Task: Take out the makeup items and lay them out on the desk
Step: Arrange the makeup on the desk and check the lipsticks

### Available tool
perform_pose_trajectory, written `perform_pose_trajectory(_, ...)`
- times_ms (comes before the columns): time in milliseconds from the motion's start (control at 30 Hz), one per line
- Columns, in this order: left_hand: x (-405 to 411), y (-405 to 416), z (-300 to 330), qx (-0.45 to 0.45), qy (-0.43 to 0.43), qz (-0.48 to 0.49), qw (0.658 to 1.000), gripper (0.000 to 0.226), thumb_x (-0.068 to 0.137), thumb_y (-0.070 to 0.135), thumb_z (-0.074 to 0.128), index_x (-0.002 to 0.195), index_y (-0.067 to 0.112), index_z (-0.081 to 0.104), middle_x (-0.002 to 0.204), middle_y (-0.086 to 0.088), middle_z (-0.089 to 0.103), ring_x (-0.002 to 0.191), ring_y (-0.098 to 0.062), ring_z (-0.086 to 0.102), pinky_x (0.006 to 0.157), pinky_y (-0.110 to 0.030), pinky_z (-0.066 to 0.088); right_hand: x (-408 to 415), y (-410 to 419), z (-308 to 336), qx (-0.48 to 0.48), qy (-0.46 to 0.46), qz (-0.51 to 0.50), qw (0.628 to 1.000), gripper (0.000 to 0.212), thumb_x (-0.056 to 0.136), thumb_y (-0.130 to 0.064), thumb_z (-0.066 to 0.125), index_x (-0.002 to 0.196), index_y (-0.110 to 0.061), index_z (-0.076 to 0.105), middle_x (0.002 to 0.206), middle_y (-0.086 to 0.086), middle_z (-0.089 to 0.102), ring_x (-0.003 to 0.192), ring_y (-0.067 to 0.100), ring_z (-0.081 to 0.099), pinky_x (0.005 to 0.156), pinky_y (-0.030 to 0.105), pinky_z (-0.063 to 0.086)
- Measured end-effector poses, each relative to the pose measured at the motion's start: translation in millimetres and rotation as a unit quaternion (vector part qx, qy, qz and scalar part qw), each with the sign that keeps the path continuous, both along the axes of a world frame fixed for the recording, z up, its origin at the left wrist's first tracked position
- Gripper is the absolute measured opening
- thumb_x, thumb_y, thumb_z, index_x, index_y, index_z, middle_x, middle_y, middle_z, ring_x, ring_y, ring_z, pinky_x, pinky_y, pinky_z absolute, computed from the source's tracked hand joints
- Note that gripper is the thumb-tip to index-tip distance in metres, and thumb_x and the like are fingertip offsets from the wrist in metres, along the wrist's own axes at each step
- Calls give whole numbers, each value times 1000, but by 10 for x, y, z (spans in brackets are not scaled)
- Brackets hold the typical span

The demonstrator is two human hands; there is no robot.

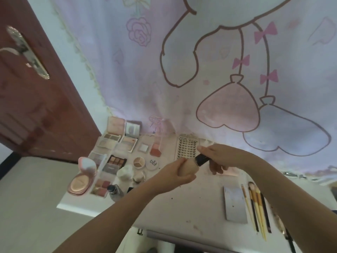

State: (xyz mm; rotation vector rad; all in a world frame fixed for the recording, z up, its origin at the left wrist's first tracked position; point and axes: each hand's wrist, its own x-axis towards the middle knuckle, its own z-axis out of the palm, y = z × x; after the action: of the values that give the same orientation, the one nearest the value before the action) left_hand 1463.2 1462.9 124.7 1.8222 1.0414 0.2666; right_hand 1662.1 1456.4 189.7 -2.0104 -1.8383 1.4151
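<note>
Foundation bottle (187,168) is held in the air above the middle of the worktop (191,205), not yet laid down. Left hand (177,173) wraps its fingers round the beige body to steady it; right hand (221,157) has fingers closed on the dark cap (202,159), a two-handed grip that appears suited to twisting or checking the cap. Open palettes (116,161) and a pink compact (82,181) are grouped at the left, lash card (187,147) behind the hands, brushes (257,207) in a row at the right, apparently sorted by kind
</note>
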Motion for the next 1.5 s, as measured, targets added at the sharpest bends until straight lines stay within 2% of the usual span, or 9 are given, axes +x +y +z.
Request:
perform_pose_trajectory(200,-204,25,-16,29,10,31,999,55,83,46,63,129,27,39,104,8,54,78,1,53,56,-7,37,-82,61,34,29,89,25,995,11,95,-34,52,106,-35,53,98,-11,65,81,4,67,61,15,51)
perform_pose_trajectory(367,-208,21,23,45,-7,44,998,56,83,44,64,130,27,38,103,9,53,78,2,53,56,-3,40,-196,116,34,52,-32,26,998,44,98,-50,31,91,-18,60,60,-5,64,44,6,51,43,14,39)
perform_pose_trajectory(533,-187,35,66,53,-31,54,997,46,83,42,64,121,31,40,93,17,52,76,1,55,58,-5,44,-53,114,107,66,75,47,994,9,94,-38,51,103,-35,53,95,-15,65,78,3,64,60,14,49)
perform_pose_trajectory(733,-78,59,107,84,-50,47,994,45,81,41,66,118,34,41,98,16,53,82,-4,59,64,-17,53,-52,119,99,64,44,-23,997,41,96,-53,36,89,-21,60,55,-6,61,40,6,45,40,15,36)
perform_pose_trajectory(833,-72,92,97,87,-49,45,994,48,82,42,64,122,29,41,104,10,55,85,-7,59,68,-24,55,37,98,121,102,59,22,993,10,95,-36,49,94,-31,57,77,-9,66,53,-1,55,48,11,42)
perform_pose_trajectory(933,-72,102,104,95,-61,50,992,43,82,43,64,116,35,39,101,15,52,85,-5,58,67,-20,54,76,69,181,109,105,14,988,14,93,-37,53,107,-41,54,95,-17,67,77,-2,66,59,12,49)
perform_pose_trajectory(1100,-25,131,93,132,-55,43,989,51,81,46,63,123,31,40,104,16,49,87,0,54,67,-14,47,-14,92,164,145,15,-18,989,26,93,-50,45,86,-27,56,58,-10,64,41,-2,51,41,10,38)
perform_pose_trajectory(1200,-54,166,97,110,-62,52,991,48,81,44,64,120,31,40,99,19,49,85,-3,56,67,-18,53,57,103,206,201,0,4,979,6,93,-38,52,87,-39,54,67,-14,60,48,-5,51,44,9,39)
perform_pose_trajectory(1500,-58,205,108,122,-51,48,990,53,80,42,66,125,26,42,103,13,51,86,-5,57,71,-22,54,61,53,384,268,-34,67,961,17,93,-33,52,85,-47,49,79,-18,61,62,1,56,58,16,49)
